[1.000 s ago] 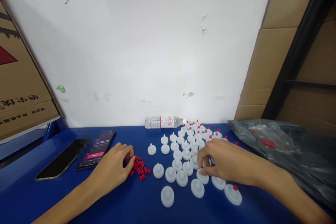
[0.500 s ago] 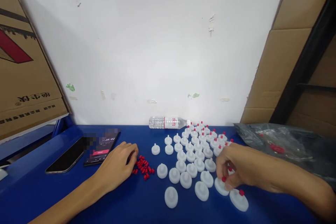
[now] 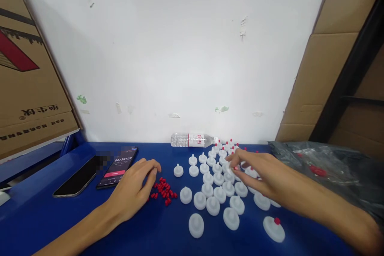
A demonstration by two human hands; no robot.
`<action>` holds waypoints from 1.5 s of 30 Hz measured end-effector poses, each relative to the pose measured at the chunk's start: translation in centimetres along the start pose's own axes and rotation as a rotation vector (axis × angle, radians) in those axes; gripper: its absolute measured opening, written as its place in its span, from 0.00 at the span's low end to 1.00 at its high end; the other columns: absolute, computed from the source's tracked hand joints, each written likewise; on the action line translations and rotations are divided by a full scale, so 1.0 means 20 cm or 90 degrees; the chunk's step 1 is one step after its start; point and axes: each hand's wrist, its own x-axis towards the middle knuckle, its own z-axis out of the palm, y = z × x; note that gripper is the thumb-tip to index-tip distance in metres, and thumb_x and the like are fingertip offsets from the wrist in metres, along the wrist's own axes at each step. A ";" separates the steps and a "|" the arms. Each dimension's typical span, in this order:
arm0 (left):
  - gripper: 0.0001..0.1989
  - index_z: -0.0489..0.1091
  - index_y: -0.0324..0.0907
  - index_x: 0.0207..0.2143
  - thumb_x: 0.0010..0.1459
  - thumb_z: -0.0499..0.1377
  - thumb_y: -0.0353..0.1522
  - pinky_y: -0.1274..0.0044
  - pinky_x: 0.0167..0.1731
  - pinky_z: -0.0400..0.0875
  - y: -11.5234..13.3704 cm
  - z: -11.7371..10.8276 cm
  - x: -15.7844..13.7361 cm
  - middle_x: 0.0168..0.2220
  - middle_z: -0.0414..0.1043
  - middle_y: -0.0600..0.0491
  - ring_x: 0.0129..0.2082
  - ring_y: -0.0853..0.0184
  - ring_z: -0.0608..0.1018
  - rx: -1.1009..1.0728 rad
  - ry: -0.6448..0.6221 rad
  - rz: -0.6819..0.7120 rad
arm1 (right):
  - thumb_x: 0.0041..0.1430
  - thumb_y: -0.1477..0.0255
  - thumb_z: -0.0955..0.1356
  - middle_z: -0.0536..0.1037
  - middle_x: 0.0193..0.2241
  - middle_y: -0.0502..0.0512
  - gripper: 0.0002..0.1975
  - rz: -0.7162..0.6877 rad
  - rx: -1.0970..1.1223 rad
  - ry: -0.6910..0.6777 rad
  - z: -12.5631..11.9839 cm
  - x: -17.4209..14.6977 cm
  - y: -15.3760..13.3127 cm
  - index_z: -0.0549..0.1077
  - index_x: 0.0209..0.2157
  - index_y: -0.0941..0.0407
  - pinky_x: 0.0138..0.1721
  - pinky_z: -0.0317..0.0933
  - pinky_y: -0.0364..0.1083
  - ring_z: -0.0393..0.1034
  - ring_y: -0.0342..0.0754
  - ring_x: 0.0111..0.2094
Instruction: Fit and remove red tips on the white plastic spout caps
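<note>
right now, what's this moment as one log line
left hand: beside small red plastic caps | right hand: pinching a red-tipped piece over round white plastic lids | clear plastic bottle: lying along white wall

White round lids, nozzles upward, extend forward from the back edge of the surface. Small red caps lie loosely piled, nearer the left edge; others top several nozzles.

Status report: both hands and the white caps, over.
Left hand beside red pieces. Right hand over white caps, red piece at fingertips. Hand hides some caps.
</note>
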 end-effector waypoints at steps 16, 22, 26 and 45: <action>0.07 0.70 0.45 0.39 0.65 0.52 0.28 0.69 0.35 0.76 0.20 0.06 -0.18 0.26 0.75 0.52 0.26 0.63 0.76 -0.028 0.039 0.379 | 0.63 0.83 0.64 0.80 0.30 0.51 0.16 -0.341 -0.143 0.315 0.38 0.07 -0.52 0.73 0.50 0.57 0.31 0.67 0.44 0.71 0.45 0.28; 0.11 0.69 0.45 0.43 0.62 0.53 0.24 0.68 0.35 0.76 0.18 0.07 -0.17 0.31 0.79 0.50 0.29 0.62 0.80 -0.062 0.057 0.364 | 0.68 0.80 0.62 0.81 0.35 0.55 0.18 -0.320 -0.119 0.270 0.39 0.06 -0.49 0.68 0.58 0.61 0.31 0.69 0.46 0.75 0.48 0.32; 0.09 0.68 0.47 0.44 0.65 0.52 0.29 0.68 0.35 0.78 0.21 0.10 -0.19 0.33 0.80 0.49 0.30 0.61 0.81 -0.076 0.110 0.342 | 0.67 0.81 0.62 0.81 0.33 0.53 0.18 -0.332 -0.110 0.266 0.41 0.06 -0.50 0.69 0.57 0.62 0.30 0.68 0.46 0.75 0.46 0.29; 0.22 0.52 0.45 0.26 0.73 0.45 0.44 0.76 0.24 0.54 0.01 0.03 0.00 0.25 0.50 0.60 0.23 0.69 0.56 -0.328 0.049 -0.118 | 0.70 0.64 0.65 0.83 0.37 0.51 0.08 -0.064 -0.084 0.147 0.02 0.04 0.02 0.76 0.44 0.50 0.32 0.67 0.45 0.78 0.47 0.32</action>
